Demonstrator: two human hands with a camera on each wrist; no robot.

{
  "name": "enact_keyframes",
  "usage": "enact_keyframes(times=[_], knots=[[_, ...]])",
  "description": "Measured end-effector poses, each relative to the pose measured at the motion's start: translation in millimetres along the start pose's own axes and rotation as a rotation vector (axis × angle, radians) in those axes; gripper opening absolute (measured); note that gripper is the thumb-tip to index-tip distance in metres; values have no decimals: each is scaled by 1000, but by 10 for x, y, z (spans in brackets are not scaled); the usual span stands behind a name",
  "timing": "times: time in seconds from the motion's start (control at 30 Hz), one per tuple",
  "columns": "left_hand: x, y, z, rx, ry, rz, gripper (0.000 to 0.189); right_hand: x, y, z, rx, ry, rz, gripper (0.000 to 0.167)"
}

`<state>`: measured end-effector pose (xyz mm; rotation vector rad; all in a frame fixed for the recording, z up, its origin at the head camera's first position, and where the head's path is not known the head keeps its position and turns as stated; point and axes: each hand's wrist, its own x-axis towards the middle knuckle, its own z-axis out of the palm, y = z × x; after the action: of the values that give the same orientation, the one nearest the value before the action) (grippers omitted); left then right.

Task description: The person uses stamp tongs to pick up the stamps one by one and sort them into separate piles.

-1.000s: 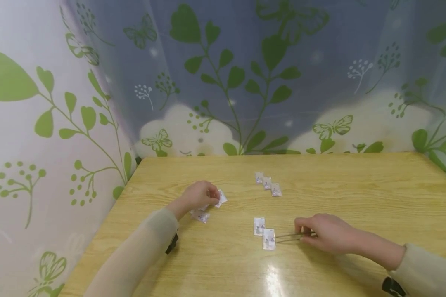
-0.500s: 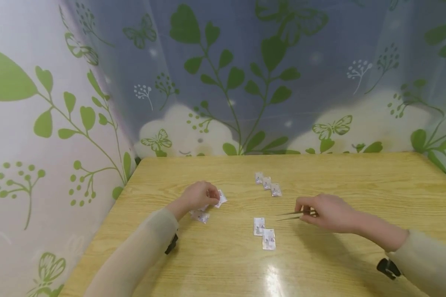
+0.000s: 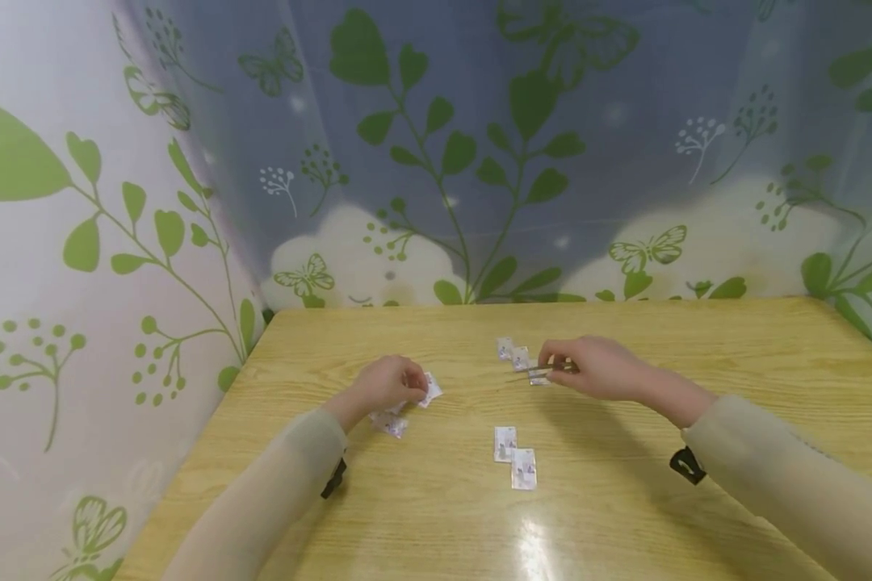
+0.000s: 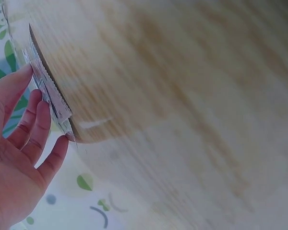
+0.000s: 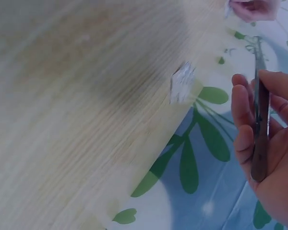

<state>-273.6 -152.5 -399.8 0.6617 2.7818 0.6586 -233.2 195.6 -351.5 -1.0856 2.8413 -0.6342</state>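
On the left of the table, my left hand [image 3: 387,382] rests its fingertips on a few small white printed sachets [image 3: 391,424]. The left wrist view shows its relaxed thumb and fingers touching the edge of the sachets [image 4: 52,88]. My right hand [image 3: 606,369] holds metal tweezers [image 5: 262,139] between thumb and fingers. Their tips are parted with nothing between them and point left. They hover over the nearest of three sachets [image 3: 505,349] in a slanting row at the back; the hand and tweezers partly hide that sachet. Two overlapping sachets [image 3: 523,470] lie nearer the front.
The light wooden table [image 3: 378,524] reaches to a hanging cloth [image 3: 421,242] with green leaves and butterflies at the back. A similar patterned cloth [image 3: 109,420] runs along the left side. Both wrists wear black straps [image 3: 689,466].
My right hand has lifted the tweezers away from the two front sachets and moved them back and left, over the rear row. My left hand has stayed in place on its sachets.
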Motion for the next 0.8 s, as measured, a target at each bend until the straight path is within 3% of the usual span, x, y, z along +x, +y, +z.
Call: enact_keyframes(times=[0.4, 0.6, 0.8], knots=[[-6, -16, 3, 7, 14, 44, 8, 545, 119, 163, -66, 11, 6, 16], [1, -28, 10, 18, 20, 51, 8, 751, 34, 273, -55, -11, 32, 16], [13, -32, 16, 20, 20, 52, 8, 877, -105, 413, -84, -62, 2, 15]])
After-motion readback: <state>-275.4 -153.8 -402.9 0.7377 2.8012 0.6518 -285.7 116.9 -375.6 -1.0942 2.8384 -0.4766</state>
